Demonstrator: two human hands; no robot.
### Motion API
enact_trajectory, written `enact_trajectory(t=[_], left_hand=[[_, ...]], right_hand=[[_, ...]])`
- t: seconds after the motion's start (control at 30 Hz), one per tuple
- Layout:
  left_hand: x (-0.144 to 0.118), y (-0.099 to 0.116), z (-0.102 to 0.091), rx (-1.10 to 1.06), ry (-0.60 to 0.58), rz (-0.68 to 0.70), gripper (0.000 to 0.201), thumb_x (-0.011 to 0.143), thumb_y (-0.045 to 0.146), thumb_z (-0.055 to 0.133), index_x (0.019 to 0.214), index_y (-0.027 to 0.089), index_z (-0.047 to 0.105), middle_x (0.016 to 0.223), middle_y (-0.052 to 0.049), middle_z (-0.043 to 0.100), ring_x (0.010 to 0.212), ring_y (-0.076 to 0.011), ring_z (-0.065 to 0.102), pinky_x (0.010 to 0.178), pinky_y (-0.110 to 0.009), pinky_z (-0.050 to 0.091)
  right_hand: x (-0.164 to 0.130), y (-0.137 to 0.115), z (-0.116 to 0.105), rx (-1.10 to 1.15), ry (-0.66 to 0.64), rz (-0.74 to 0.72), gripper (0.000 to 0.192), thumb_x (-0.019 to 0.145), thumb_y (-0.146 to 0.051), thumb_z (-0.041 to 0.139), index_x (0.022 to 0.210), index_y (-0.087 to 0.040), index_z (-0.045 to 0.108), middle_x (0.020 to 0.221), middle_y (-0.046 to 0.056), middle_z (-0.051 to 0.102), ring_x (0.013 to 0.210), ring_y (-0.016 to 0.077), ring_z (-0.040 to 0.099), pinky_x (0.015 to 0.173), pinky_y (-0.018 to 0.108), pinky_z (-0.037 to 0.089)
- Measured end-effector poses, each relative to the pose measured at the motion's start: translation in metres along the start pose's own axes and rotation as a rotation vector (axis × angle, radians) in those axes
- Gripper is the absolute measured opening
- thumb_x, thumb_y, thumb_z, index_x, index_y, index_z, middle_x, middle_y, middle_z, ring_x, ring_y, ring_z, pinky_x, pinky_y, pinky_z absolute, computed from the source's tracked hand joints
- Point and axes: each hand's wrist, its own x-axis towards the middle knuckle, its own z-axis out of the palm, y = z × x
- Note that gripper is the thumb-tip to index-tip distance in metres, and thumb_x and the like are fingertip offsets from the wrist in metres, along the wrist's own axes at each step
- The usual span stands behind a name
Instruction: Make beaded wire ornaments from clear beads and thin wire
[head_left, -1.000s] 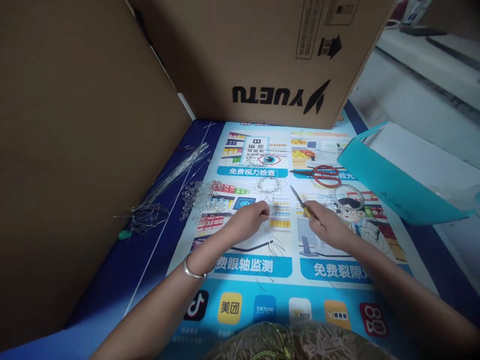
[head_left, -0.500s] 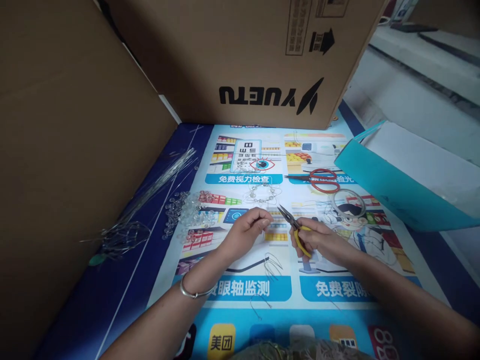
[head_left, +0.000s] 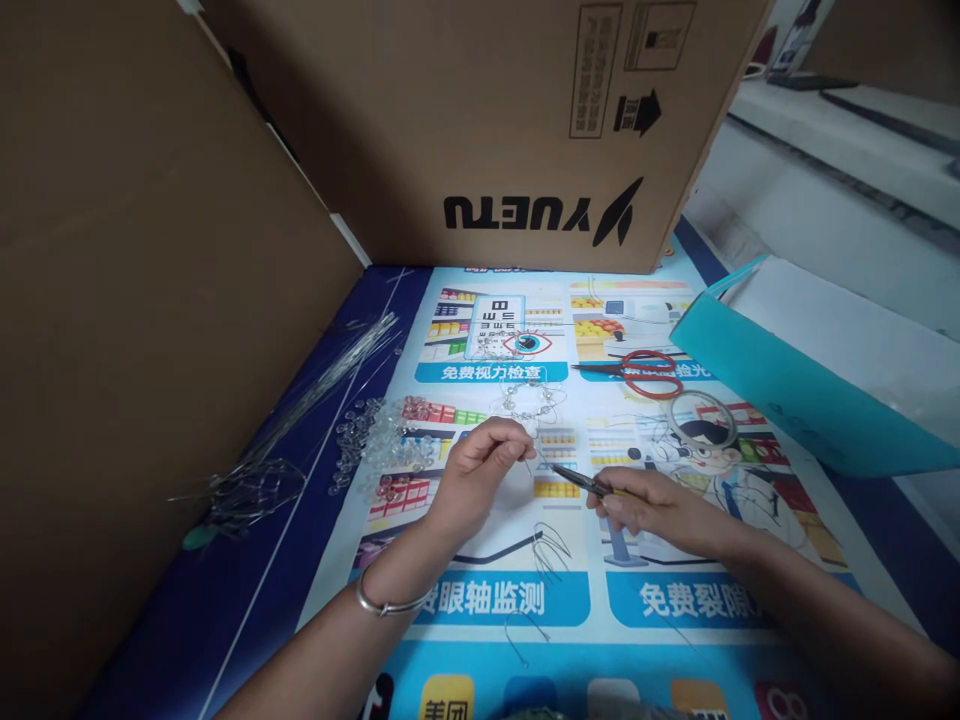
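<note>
Pliers (head_left: 576, 479) tip beside left hand (head_left: 480, 470) fingertips (head_left: 525, 447).

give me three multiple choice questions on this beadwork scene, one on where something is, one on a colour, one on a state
1. Where do the scissors lie?
A. on the poster beside the teal bag
B. inside the cardboard box
C. under the left wrist

2. What colour are the scissors' handles?
A. green
B. red
C. black

3. What is the right hand doing?
A. resting flat and empty
B. lifting the tape roll
C. gripping pliers whose tips point at the left hand

Answers:
1 A: they lie on the poster, just left of the bag's edge.
2 B: both loops are red.
3 C: the fingers are closed around the pliers, and the left fingertips pinch a thin wire piece near the tips.
</note>
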Motion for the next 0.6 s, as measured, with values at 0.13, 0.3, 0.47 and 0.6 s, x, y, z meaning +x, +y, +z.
enact_trajectory(t=[0.13,0.3,0.47,0.6], left_hand=[[-0.001,0.001,0.001,0.019,0.038,0.021,0.008,0.081,0.024,0.053,0.079,0.018,0.059,0.075,-0.003,0.057,0.073,-0.0144,0.054,0.072,-0.03,0.044],[-0.001,-0.002,0.001,0.056,0.044,0.048,0.008,0.082,0.022,0.053,0.08,0.018,0.059,0.077,-0.003,0.057,0.074,-0.0143,0.055,0.073,-0.03,0.043],[0.0,-0.001,0.0,0.119,0.042,0.055,0.009,0.082,0.023,0.052,0.081,0.018,0.06,0.077,-0.003,0.058,0.076,-0.0147,0.056,0.073,-0.03,0.044],[0.0,0.001,0.0,0.155,0.032,0.032,0.01,0.082,0.024,0.052,0.083,0.018,0.06,0.077,-0.003,0.058,0.075,-0.0141,0.056,0.073,-0.029,0.044]], right_hand=[[-0.001,-0.001,0.001,0.015,-0.015,0.01,0.036,0.087,-0.048,0.039,0.096,-0.016,0.054,0.085,0.003,0.055,0.071,0.0116,0.052,0.058,0.022,0.041],[0.0,0.002,0.003,0.029,0.012,0.011,0.036,0.087,-0.048,0.038,0.095,-0.016,0.054,0.082,0.004,0.055,0.069,0.0116,0.053,0.057,0.022,0.042],[0.002,0.006,0.006,0.044,0.056,0.044,0.038,0.087,-0.048,0.037,0.093,-0.015,0.054,0.079,0.003,0.055,0.062,0.0101,0.053,0.048,0.02,0.04],[0.003,0.009,0.007,0.043,0.096,0.07,0.038,0.087,-0.048,0.035,0.09,-0.015,0.055,0.075,0.003,0.055,0.056,0.0084,0.05,0.044,0.018,0.038]])
